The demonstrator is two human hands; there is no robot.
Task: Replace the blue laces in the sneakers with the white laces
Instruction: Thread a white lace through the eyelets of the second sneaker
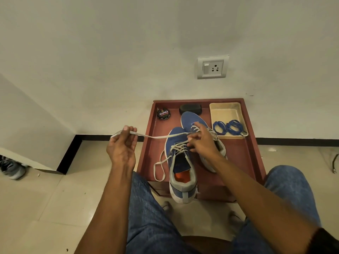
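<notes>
Table: red low table (244, 158) against the wall.
Left hand (122, 145): pinches the white lace (157, 136), drawn taut.
Right hand (202, 142): fingers curled on the near sneaker (180, 167) lacing.
Tray (214, 111): far right corner, blue laces (228, 127) inside.

White lace (161, 136) taut across blue sneaker (180, 162).

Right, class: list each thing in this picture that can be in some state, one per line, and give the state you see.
Near sneaker: partly laced in white, one lace end loose on the table.
Far sneaker: laced in white.
White lace: pulled taut to the left.
Blue laces: removed, coiled in the tray.
Polish tin: lid on.
Left hand: pinches the lace.
Right hand: fingers curled at the eyelets.
</notes>
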